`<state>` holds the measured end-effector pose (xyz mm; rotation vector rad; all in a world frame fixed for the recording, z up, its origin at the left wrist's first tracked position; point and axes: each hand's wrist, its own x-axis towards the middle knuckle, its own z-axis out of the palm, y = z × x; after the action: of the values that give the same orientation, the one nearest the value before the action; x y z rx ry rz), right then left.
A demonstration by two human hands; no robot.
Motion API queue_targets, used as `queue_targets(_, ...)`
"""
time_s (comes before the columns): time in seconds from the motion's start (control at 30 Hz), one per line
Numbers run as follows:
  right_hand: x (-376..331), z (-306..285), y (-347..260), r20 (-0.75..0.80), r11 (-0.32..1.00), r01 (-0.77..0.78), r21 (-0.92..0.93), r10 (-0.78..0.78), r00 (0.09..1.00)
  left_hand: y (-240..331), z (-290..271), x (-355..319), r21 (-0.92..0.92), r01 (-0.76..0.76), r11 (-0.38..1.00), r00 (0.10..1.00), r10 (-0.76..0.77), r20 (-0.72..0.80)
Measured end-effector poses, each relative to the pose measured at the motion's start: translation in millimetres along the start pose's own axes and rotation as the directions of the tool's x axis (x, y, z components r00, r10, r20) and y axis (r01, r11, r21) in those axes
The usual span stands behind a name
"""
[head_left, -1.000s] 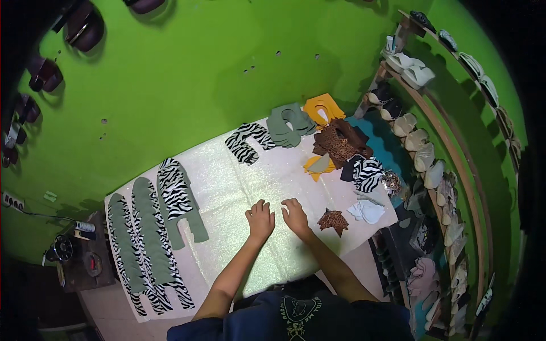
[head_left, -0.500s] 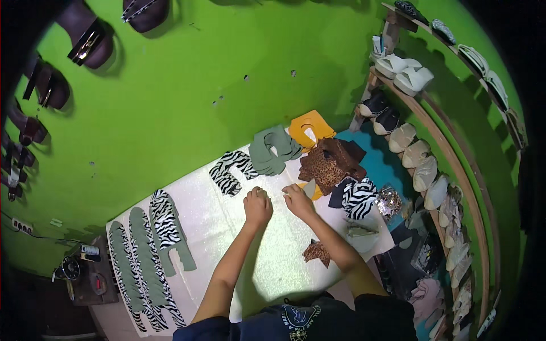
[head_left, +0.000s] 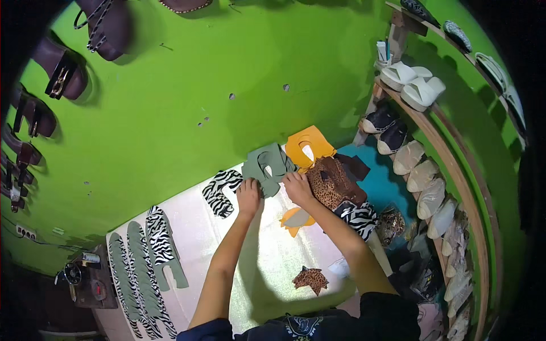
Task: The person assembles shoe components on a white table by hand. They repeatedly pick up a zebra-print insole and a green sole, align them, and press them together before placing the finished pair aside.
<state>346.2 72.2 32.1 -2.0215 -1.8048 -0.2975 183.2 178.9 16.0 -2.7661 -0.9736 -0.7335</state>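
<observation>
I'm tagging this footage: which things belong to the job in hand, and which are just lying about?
Likely in the job:
green cut pieces, by the left hand and right hand

Likely just around:
small leopard-print piece
white shoes
dark sandals

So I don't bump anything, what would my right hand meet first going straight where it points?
Probably the stack of grey-green, arch-shaped pieces of sheet material, just beyond the right hand's fingertips; whether they already touch is unclear.
</observation>
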Motion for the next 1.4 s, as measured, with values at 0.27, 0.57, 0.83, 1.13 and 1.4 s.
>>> queue_targets(0.27,23.3,10.7,15.2,-0.156,0.981,0.127,-0.145,-0.149,0.976,-4.9,5.1,18.6,0.129,-0.028,0.991,0.996,0.016,0.090)
queue_targets(0.57,27.4,14.1,20.8,-0.143,0.985,0.095,-0.141,-0.115,0.983,-6.9,5.8,29.8,0.105,-0.089,0.991,0.993,0.079,0.088)
queue_targets(0.83,34.1,16.6,29.8,-0.200,0.996,0.045,-0.077,-0.060,0.978,-7.7,-1.2,37.6,0.090,-0.080,0.993,0.995,0.073,0.071)
queue_targets(1.13,57.0,-8.6,20.6,-0.129,0.950,-0.097,0.298,0.140,0.982,-10.9,-36.7,54.3,0.109,-0.050,0.993,0.985,0.067,-0.158)
queue_targets(1.4,50.9,-32.3,-3.6,-0.287,0.897,-0.017,0.441,0.160,0.945,-5.5,-75.5,55.4,-0.012,-0.084,0.996,0.964,0.078,-0.254)
